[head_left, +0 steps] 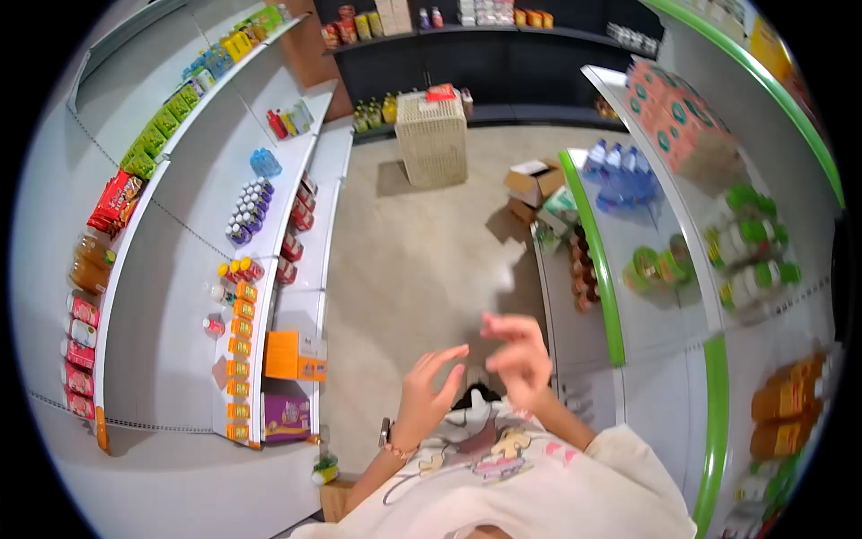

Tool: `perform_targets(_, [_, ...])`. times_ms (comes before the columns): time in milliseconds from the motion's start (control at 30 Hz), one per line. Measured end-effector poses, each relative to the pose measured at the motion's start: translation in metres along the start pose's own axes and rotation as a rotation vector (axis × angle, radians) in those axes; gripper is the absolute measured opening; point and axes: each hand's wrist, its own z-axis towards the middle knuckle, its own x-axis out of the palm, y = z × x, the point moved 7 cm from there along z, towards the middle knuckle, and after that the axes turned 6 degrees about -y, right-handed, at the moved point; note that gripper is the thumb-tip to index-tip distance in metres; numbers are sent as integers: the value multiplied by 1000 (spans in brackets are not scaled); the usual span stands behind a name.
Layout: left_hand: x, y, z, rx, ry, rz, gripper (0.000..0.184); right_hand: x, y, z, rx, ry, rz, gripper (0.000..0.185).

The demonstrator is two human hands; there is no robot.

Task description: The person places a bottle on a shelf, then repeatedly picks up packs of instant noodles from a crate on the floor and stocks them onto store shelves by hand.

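My left hand (428, 392) is raised in front of my white printed shirt (503, 449), thumb and fingers apart, holding nothing. A dark watch (385, 432) and a bracelet (404, 451) are on that wrist. Close beside it, my right hand (523, 361) is held up with its fingers loosely bent and apart, somewhat blurred; nothing shows in it. The two hands do not touch each other, and neither touches a shelf. Nearest on the left are an orange carton (295, 356) and a row of small orange boxes (238, 368) on the shelving.
Left shelving (193, 260) carries bottles, packets and cans. Green-edged shelving (613, 305) on the right bears bottles and pink tissue packs (669, 112). A cream basket (431, 144) stands on the floor (395, 260) ahead. Open cardboard boxes (532, 184) sit by the right shelf.
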Motion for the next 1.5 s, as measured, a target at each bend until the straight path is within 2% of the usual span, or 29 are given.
perform_targets(33, [-6,2,24,17,-65,-22,26,6,-4,10,-166,38,46,26])
perform_targets(100, [-23,11,42,-25,-168,-57,28,20,-15,25,-354,15,140,15])
perform_targets(200, [-39,6,74,-79,-100,-272,31,47,-10,62,-594,248,31,15])
perform_targets(267, [-40,13,98,-184,-19,-509,29,68,-21,86,-667,354,7,10])
perform_targets(367, [-51,31,138,-146,6,-520,25,87,-56,109,-739,439,18,10])
perform_targets(500, [-66,59,210,-74,3,-615,22,111,-107,155,-828,527,-118,19])
perform_targets(567, [-78,81,249,-147,17,-597,22,128,-135,189,-852,557,-171,22])
perform_targets(733, [-113,132,351,-158,41,-513,24,164,-218,268,-759,655,-249,22])
perform_targets(833, [-127,170,400,-231,65,-467,24,191,-270,296,-637,758,-326,18])
perform_targets(867, [-130,188,415,-236,15,-411,28,199,-297,299,-569,764,-338,12])
perform_targets(967, [-99,230,460,476,-20,761,33,207,-416,281,-488,678,-944,17])
perform_targets(1067, [-59,328,472,535,253,777,24,194,-514,241,-131,1080,-1055,24])
perform_targets(1167, [-39,370,490,580,472,793,18,191,-559,228,-120,1112,-1126,23])
perform_targets(1200, [-38,374,499,631,421,701,25,188,-570,230,-76,1089,-1067,19])
perform_targets(1433, [14,441,577,771,629,760,16,160,-657,285,-111,1025,-1155,20])
perform_targets(1500, [36,470,604,788,621,717,16,148,-699,303,-101,1023,-1130,20])
